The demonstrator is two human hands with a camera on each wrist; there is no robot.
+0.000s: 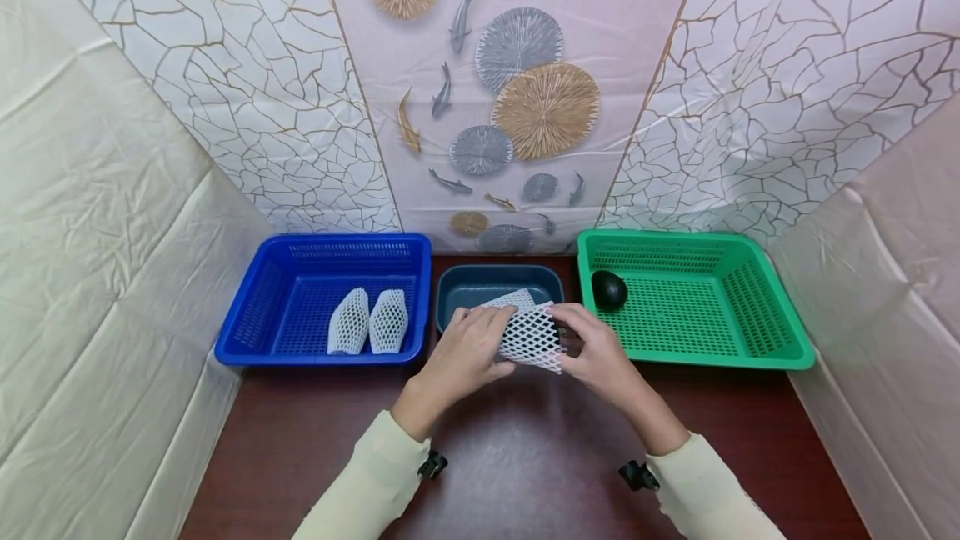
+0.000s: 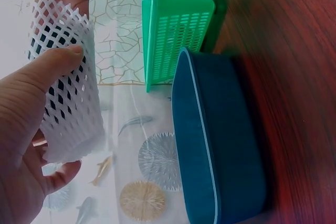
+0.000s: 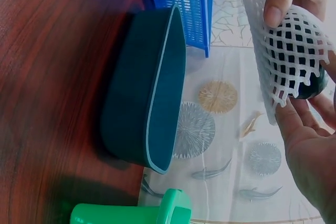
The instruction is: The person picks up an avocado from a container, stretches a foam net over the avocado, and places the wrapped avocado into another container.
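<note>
Over the front of the small dark teal tub (image 1: 498, 274), my left hand (image 1: 463, 354) grips a white foam net sleeve (image 1: 527, 342), its thumb (image 2: 58, 64) pressed on the mesh. Inside the sleeve sits a dark, smooth, rounded fruit that looks like an avocado (image 3: 314, 86), partly showing at the mouth. My right hand (image 1: 603, 359) pinches the rim of that mouth, thumb and fingers spread on opposite sides. Another black avocado (image 1: 609, 291) lies at the left side of the green basket (image 1: 697, 357).
To the left stands a blue basket (image 1: 322, 361) with two white foam-netted pieces (image 1: 348, 323) side by side; their contents are hard to see. More white foam netting (image 1: 512, 298) shows in the tub, behind the hands. Everything rests on a dark red wooden table (image 1: 517, 457).
</note>
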